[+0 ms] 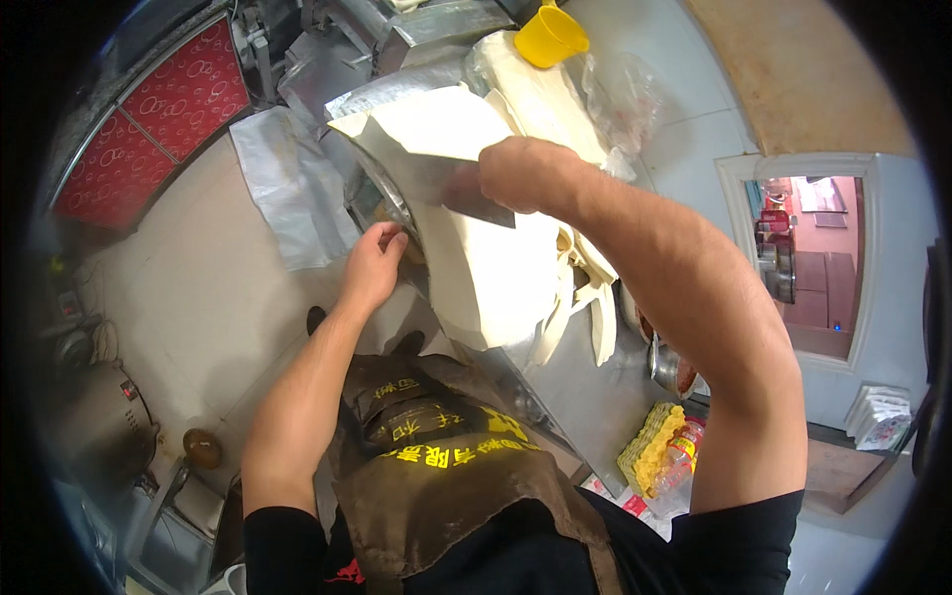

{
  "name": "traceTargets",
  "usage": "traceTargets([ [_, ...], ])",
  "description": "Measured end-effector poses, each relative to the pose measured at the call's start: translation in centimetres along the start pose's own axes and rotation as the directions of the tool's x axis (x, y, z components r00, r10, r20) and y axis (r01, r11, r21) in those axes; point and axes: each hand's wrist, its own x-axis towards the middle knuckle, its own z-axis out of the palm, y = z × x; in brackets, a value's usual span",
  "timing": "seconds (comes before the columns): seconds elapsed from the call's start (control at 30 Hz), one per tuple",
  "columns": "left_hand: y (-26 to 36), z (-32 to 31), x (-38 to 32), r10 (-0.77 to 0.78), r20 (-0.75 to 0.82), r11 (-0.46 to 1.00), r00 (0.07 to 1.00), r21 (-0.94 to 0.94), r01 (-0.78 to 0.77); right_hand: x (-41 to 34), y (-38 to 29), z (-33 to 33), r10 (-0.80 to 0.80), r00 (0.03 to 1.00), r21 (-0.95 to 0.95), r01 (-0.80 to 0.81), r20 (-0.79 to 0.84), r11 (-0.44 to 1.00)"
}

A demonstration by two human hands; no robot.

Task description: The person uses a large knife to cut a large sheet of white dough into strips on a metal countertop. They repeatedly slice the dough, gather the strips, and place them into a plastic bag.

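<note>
A pale folded sheet of dough (491, 282) lies over the metal worktop (595, 394) in front of me. My right hand (520, 175) is closed around the handle of a broad-bladed knife (424, 175), which is above the dough; the handle is mostly hidden by my fingers. The shiny blade points to the left and mirrors its surroundings. Cut dough strips (602, 327) hang loosely at the sheet's right side, partly under my forearm. Beside the dough's left edge, my left hand (375, 260) has loosely curled fingers and appears to hold nothing.
Behind the dough, a yellow plastic scoop (550, 41) rests on a plastic-wrapped dough slab (547, 97). Metal bowls (673, 368), a yellow sponge (648, 450) and a plastic bottle (680, 454) are to the right. A white plastic sheet (290, 186) hangs at the left, near red cabinet doors (156, 126).
</note>
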Motion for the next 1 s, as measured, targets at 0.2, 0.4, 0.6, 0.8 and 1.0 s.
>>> traceTargets([
  [0.2,2.2,2.8,2.0,0.028,-0.009,0.993,1.0,-0.111,-0.029,-1.9,0.6,1.7,0.008,0.999,0.071,-0.011,0.039,0.997],
  [0.4,4.1,4.7,0.7,-0.071,0.08,0.976,0.994,-0.2,0.086,-2.9,0.9,3.1,-0.005,0.994,0.089,-0.004,0.107,0.996],
  [0.6,3.6,6.4,-0.3,-0.126,0.052,0.958,0.991,-0.252,0.135,-4.1,0.9,4.8,0.002,0.983,0.076,-0.016,0.181,0.997],
  [0.8,3.9,7.0,-0.6,-0.332,0.063,0.813,0.941,-0.487,0.319,-5.5,1.5,6.7,-0.089,0.973,0.082,0.073,0.212,0.994],
  [1.0,3.8,6.2,-1.7,-0.255,0.096,0.798,0.962,-0.541,0.265,-7.2,1.3,8.5,-0.021,0.98,0.189,-0.017,0.196,0.982],
])
